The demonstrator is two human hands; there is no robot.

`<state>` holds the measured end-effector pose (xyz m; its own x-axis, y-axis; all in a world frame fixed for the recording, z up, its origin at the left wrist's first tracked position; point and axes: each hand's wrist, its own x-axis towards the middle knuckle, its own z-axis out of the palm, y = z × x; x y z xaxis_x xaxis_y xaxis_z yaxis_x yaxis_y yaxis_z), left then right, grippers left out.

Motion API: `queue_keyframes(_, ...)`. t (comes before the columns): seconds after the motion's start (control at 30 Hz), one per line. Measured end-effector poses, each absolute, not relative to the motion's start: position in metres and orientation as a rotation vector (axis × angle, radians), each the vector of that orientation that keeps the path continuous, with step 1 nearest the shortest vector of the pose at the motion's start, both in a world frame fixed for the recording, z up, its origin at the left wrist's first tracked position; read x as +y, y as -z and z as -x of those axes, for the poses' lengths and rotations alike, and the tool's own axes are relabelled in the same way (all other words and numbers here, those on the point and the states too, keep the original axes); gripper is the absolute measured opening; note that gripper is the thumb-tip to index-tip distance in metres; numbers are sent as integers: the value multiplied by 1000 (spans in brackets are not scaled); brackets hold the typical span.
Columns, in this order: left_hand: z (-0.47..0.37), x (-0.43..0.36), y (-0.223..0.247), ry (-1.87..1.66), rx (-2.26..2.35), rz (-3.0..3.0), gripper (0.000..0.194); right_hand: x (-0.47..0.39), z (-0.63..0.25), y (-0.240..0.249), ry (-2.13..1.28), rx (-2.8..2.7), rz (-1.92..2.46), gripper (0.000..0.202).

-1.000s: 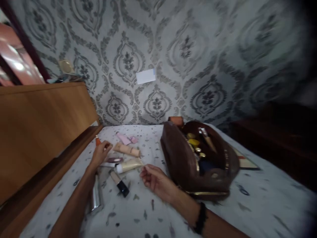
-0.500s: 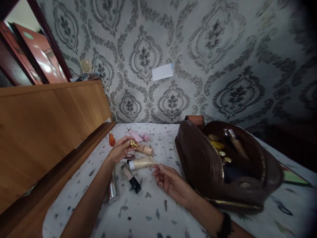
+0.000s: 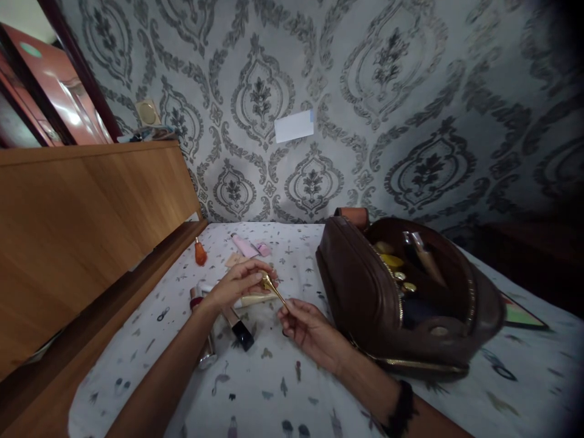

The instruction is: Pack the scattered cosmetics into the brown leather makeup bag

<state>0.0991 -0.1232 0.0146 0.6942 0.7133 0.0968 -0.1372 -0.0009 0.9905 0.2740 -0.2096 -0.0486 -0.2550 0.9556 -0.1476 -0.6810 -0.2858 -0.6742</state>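
A slim gold-coloured stick-like piece with a wider ornate end (image 3: pixel 275 288) stretches between my hands above the sheet. The fingers of my left hand (image 3: pixel 239 281) are closed on its ornate end, while my right hand (image 3: pixel 306 328) pinches the thin lower end. Below my left hand lies a cream tube (image 3: pixel 258 298), partly covered. A foundation bottle with a black cap (image 3: pixel 241 333) rests nearer to me. Beside my left forearm are a silver-ended cylinder (image 3: pixel 207 356) and a dark red-banded item (image 3: pixel 195 300), both partly hidden.
An open brown leather bag (image 3: pixel 365 292) holding cosmetics stands on the right. Towards the wall lie a pink tube (image 3: pixel 245 246) and a small orange bottle (image 3: pixel 199 252). A wooden board (image 3: pixel 100 207) borders the left side of the patterned sheet (image 3: pixel 274 401).
My left hand has moved right and down with the gold piece, towards my right hand. My right fingers now pinch its thin end. The view has shifted slightly.
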Motion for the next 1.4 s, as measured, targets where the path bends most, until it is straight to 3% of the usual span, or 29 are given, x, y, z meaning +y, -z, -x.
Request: queue_keyframes(1.4, -101, -122, -18, -680, 755, -1653, 45, -208, -274, 52, -1773, -558, 606, 32)
